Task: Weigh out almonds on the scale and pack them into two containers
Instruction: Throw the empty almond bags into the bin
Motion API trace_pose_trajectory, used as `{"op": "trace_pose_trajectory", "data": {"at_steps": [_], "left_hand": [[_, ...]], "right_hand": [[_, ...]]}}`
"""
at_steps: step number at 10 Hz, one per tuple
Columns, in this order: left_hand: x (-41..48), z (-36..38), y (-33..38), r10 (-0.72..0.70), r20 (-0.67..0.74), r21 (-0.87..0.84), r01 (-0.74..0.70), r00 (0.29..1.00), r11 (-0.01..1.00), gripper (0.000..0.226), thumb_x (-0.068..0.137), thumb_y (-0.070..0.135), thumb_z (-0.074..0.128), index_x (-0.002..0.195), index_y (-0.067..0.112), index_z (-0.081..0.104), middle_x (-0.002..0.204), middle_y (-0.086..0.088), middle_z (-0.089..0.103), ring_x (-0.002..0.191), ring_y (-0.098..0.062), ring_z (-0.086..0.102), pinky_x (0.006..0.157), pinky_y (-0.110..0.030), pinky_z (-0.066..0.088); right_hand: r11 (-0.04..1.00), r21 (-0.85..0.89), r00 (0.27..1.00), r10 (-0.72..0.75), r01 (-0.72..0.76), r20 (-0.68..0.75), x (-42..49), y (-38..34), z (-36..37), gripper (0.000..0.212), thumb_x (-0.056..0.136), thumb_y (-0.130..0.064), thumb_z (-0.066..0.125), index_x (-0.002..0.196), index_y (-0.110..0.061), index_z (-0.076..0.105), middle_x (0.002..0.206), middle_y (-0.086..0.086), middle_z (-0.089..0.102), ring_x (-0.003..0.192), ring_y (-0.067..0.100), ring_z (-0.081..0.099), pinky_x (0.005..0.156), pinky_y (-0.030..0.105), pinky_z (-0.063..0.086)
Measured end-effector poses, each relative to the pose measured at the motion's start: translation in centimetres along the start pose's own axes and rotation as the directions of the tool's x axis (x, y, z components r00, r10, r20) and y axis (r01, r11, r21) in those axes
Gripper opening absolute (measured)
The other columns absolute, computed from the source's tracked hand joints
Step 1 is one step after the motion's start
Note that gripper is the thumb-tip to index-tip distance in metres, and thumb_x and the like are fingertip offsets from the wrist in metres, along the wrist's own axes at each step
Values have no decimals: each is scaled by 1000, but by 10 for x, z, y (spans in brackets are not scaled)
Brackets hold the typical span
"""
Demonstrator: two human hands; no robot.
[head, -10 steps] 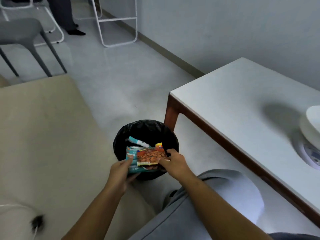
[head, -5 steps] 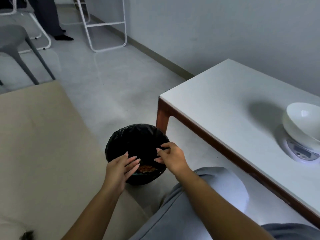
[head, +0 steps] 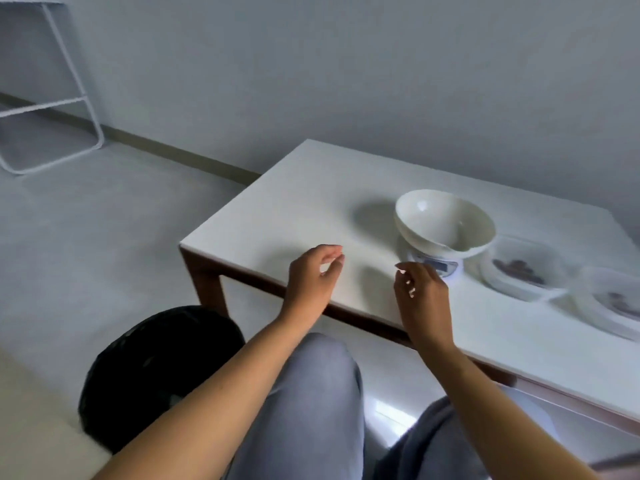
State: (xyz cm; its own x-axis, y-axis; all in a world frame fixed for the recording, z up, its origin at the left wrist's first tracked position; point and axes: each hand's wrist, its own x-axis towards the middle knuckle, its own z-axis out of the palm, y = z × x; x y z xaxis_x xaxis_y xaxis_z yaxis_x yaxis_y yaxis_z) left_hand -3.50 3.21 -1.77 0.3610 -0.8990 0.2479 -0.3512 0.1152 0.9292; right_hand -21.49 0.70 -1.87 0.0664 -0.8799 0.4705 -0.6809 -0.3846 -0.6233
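Observation:
A white bowl (head: 445,221) sits on a small white scale (head: 437,267) on the white table (head: 304,209). Right of the scale are two clear containers, one (head: 523,270) with brown almonds inside and another (head: 613,299) at the frame's right edge, blurred. My left hand (head: 313,277) hovers over the table's near edge, fingers loosely curled and holding nothing. My right hand (head: 420,289) hangs just in front of the scale, fingers apart and empty.
A black-lined bin (head: 152,368) stands on the floor at lower left, beside the table's brown leg (head: 207,282). A beige cushion (head: 31,410) fills the bottom left corner. A white metal frame (head: 65,98) stands far left by the wall. My knees are under the table's near edge.
The almond wrapper left my hands and dropped into the bin. Both hands then rose from the bin to the table's near edge, and my view swung right to the scale and containers.

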Motion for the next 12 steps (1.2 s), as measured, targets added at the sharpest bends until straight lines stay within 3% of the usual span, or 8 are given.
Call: {"op": "trace_pose_trajectory", "data": {"at_steps": [1, 2, 3, 5, 8, 10, 11, 12], "left_hand": [[17, 39, 3, 69, 127, 227, -97, 990, 969, 32, 93, 21, 58, 121, 6, 64, 125, -9, 66, 119, -23, 59, 101, -33, 47], [26, 77, -1, 62, 341, 557, -255, 938, 791, 43, 96, 28, 49, 131, 3, 53, 146, -15, 46, 138, -29, 38, 115, -40, 30], [25, 92, -3, 102, 402, 670, -368, 910, 645, 48, 98, 33, 38, 138, 7, 45, 155, -12, 34, 145, -28, 26, 117, -45, 18], [24, 99, -9, 105, 417, 735, -403, 903, 546, 57, 99, 40, 21, 150, 15, 27, 162, -5, 19, 150, -23, 14, 120, -47, 9], [22, 101, -5, 91, 409, 736, -387, 908, 555, 54, 101, 36, 28, 151, 15, 25, 162, -5, 17, 151, -22, 11, 120, -46, 6], [20, 99, -1, 72, 447, 736, -412, 892, 537, 53, 102, 38, 24, 152, 22, 21, 163, 1, 11, 151, -23, 7, 120, -48, 6], [20, 97, 1, 57, 474, 727, -427, 878, 538, 52, 102, 39, 20, 153, 27, 17, 164, 6, 7, 151, -23, 2, 121, -51, 5], [21, 98, 4, 45, 500, 729, -448, 865, 518, 53, 102, 39, 17, 154, 28, 11, 163, 11, 3, 151, -20, -2, 120, -53, 2]], "right_hand": [[989, -126, 997, 77, -80, -27, -2, 30, -17, 33, 90, -9, 50, 122, -11, 59, 100, 18, 63, 84, 34, 59, 70, 39, 52], [960, -262, 995, 99, -97, -2, -1, 52, -26, 47, 87, -6, 52, 134, -8, 51, 95, 25, 59, 86, 42, 55, 75, 44, 51], [946, -316, 996, 81, -69, 26, 1, 56, -27, 48, 86, -5, 53, 134, -7, 52, 92, 24, 58, 85, 41, 54, 74, 44, 51], [859, -509, 996, -17, 59, 87, 4, 58, -27, 45, 73, -3, 63, 118, 5, 61, 82, 20, 64, 68, 38, 59, 53, 38, 51], [754, -631, 968, -25, 181, 248, 19, 54, -34, 28, 62, -8, 67, 86, 7, 67, 69, 19, 68, 55, 36, 62, 41, 32, 47], [861, -506, 991, 30, 41, 130, 7, 54, -30, 47, 76, -9, 57, 122, 4, 56, 94, 21, 64, 81, 37, 60, 60, 38, 53], [890, -455, 996, 73, -39, 58, 2, 57, -29, 47, 82, -13, 52, 127, 0, 47, 112, 20, 54, 100, 36, 50, 80, 44, 52], [858, -483, 973, 227, -175, 50, 6, 59, -30, 59, 92, -30, 44, 142, -1, 29, 143, 19, 38, 132, 35, 35, 109, 44, 33]]}}
